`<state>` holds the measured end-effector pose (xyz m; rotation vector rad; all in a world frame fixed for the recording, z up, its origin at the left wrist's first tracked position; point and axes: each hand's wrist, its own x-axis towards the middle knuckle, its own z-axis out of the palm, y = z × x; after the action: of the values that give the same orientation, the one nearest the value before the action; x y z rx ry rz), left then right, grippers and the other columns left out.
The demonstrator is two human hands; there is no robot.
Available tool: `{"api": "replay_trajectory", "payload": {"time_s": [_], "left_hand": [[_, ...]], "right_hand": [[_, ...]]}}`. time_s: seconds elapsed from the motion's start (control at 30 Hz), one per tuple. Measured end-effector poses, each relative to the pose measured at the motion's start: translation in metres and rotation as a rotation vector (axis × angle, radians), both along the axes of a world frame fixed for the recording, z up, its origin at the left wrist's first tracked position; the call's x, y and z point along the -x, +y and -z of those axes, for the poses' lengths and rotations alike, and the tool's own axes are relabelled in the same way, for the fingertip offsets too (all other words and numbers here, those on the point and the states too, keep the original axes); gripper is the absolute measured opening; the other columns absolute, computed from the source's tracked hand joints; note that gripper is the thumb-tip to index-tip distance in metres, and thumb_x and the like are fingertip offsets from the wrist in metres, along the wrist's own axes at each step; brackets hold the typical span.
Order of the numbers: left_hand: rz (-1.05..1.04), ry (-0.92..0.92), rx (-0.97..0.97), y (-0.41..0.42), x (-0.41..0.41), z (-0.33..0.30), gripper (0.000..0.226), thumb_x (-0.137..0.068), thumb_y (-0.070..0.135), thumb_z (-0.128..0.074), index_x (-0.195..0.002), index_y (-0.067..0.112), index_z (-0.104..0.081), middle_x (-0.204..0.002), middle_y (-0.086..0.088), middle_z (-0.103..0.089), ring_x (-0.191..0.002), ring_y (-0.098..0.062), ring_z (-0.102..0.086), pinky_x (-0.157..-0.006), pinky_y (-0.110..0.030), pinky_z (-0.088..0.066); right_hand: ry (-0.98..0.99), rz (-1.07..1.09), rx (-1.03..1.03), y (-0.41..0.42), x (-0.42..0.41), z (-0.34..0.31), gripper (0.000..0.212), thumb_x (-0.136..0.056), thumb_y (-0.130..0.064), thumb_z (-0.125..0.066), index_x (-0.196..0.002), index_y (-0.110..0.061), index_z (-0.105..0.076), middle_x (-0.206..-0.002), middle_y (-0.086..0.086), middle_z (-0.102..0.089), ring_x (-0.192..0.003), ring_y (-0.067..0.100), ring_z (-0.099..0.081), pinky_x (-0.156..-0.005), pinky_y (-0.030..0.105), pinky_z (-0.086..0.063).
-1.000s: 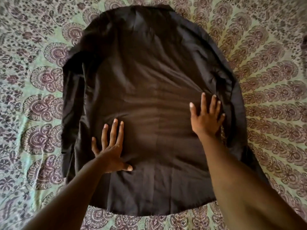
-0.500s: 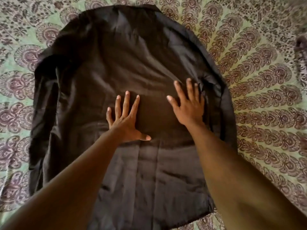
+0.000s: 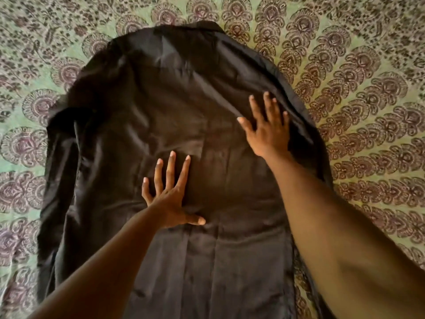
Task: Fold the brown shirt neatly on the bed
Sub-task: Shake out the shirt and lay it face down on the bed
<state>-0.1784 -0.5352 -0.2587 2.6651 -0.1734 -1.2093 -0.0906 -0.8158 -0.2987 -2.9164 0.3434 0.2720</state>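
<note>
Both hands lie flat with fingers spread, gripping nothing: the left hand (image 3: 170,199) presses the brown shirt (image 3: 174,116) at mid-back, the right hand (image 3: 268,132) nearer its right edge. Spread out, the shirt covers the bed (image 3: 368,88), whose green sheet carries a purple paisley print; no writing is legible.

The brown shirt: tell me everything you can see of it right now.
The brown shirt is dark, thin, slightly shiny cloth, spread flat and creased on the patterned bedspread, collar end away from the camera, with its side edges turned inward. The left hand and right hand press on it with straight, spread fingers.
</note>
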Motion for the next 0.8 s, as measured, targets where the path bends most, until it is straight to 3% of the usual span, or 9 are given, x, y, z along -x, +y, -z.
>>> {"api": "replay_trajectory", "payload": {"time_s": [0.1, 0.17, 0.23, 0.33, 0.4, 0.5, 0.63, 0.73, 0.8], "left_hand": [[0.007, 0.031, 0.006, 0.001, -0.002, -0.001, 0.163, -0.043, 0.079, -0.085, -0.136, 0.055, 0.046, -0.143, 0.015, 0.062, -0.14, -0.025, 0.05, -0.118, -0.064, 0.011], [0.003, 0.037, 0.01, 0.001, -0.002, -0.001, 0.164, -0.043, 0.079, -0.086, -0.137, 0.055, 0.046, -0.143, 0.015, 0.062, -0.14, -0.025, 0.051, -0.118, -0.065, 0.012], [0.006, 0.032, 0.022, 0.002, -0.003, -0.001, 0.164, -0.043, 0.078, -0.086, -0.137, 0.055, 0.046, -0.144, 0.014, 0.061, -0.139, -0.025, 0.052, -0.118, -0.065, 0.012], [0.009, 0.037, 0.036, 0.003, -0.003, 0.0, 0.163, -0.043, 0.079, -0.085, -0.138, 0.055, 0.045, -0.144, 0.015, 0.061, -0.138, -0.024, 0.053, -0.117, -0.065, 0.012], [0.01, 0.041, 0.043, 0.004, -0.003, 0.001, 0.162, -0.044, 0.079, -0.085, -0.137, 0.055, 0.045, -0.144, 0.015, 0.061, -0.138, -0.024, 0.052, -0.117, -0.065, 0.012], [0.01, 0.038, 0.042, 0.004, -0.003, 0.002, 0.162, -0.044, 0.08, -0.084, -0.137, 0.055, 0.045, -0.143, 0.015, 0.061, -0.139, -0.025, 0.051, -0.116, -0.065, 0.012], [0.014, 0.013, 0.03, 0.002, -0.003, 0.0, 0.162, -0.044, 0.079, -0.085, -0.139, 0.055, 0.044, -0.145, 0.015, 0.06, -0.14, -0.024, 0.05, -0.117, -0.065, 0.01], [0.014, -0.03, 0.025, 0.003, 0.001, 0.0, 0.162, -0.042, 0.081, -0.084, -0.14, 0.054, 0.042, -0.148, 0.014, 0.058, -0.143, -0.024, 0.047, -0.118, -0.065, 0.007], [0.041, -0.061, 0.017, 0.002, 0.003, 0.001, 0.162, -0.042, 0.083, -0.082, -0.142, 0.053, 0.041, -0.15, 0.013, 0.056, -0.146, -0.025, 0.044, -0.119, -0.065, 0.005]], "right_hand": [[0.016, 0.095, 0.004, -0.014, -0.018, -0.014, 0.08, -0.093, -0.081, -0.008, -0.163, -0.041, -0.01, -0.174, 0.001, 0.004, -0.16, 0.025, 0.004, -0.126, 0.061, -0.002], [-0.136, 0.115, 0.044, 0.004, -0.021, -0.02, 0.087, -0.096, -0.08, -0.013, -0.163, -0.026, -0.02, -0.173, 0.011, -0.005, -0.159, 0.033, -0.002, -0.125, 0.06, -0.009], [-0.221, -0.11, 0.055, 0.029, -0.007, -0.02, 0.085, -0.1, -0.075, -0.023, -0.163, -0.018, -0.023, -0.172, 0.012, -0.009, -0.159, 0.034, -0.007, -0.125, 0.057, -0.015], [-0.083, -0.51, 0.057, 0.035, 0.016, -0.006, 0.077, -0.097, -0.077, -0.027, -0.163, -0.039, -0.015, -0.174, 0.001, -0.003, -0.16, 0.028, -0.006, -0.124, 0.061, -0.018], [-0.097, -0.315, 0.103, 0.012, 0.009, 0.002, 0.072, -0.095, -0.081, -0.023, -0.16, -0.05, -0.014, -0.174, -0.003, -0.004, -0.16, 0.028, -0.008, -0.124, 0.061, -0.016], [-0.062, 0.053, 0.105, -0.01, -0.011, -0.005, 0.076, -0.097, -0.076, -0.019, -0.163, -0.037, -0.016, -0.173, 0.005, -0.005, -0.159, 0.031, -0.005, -0.124, 0.063, -0.012], [-0.195, -0.063, 0.108, 0.047, 0.017, -0.022, 0.077, -0.102, -0.062, -0.033, -0.164, -0.019, -0.019, -0.172, 0.012, -0.008, -0.159, 0.034, -0.007, -0.125, 0.059, -0.014], [-0.115, -0.179, -0.026, 0.1, 0.101, -0.017, 0.075, -0.102, -0.064, -0.035, -0.164, -0.028, -0.016, -0.173, 0.005, -0.004, -0.16, 0.027, -0.005, -0.126, 0.055, -0.017], [-0.06, -0.178, 0.028, 0.093, 0.148, -0.01, 0.071, -0.1, -0.07, -0.032, -0.162, -0.041, -0.016, -0.174, -0.001, -0.004, -0.16, 0.024, -0.006, -0.125, 0.056, -0.016]]}}
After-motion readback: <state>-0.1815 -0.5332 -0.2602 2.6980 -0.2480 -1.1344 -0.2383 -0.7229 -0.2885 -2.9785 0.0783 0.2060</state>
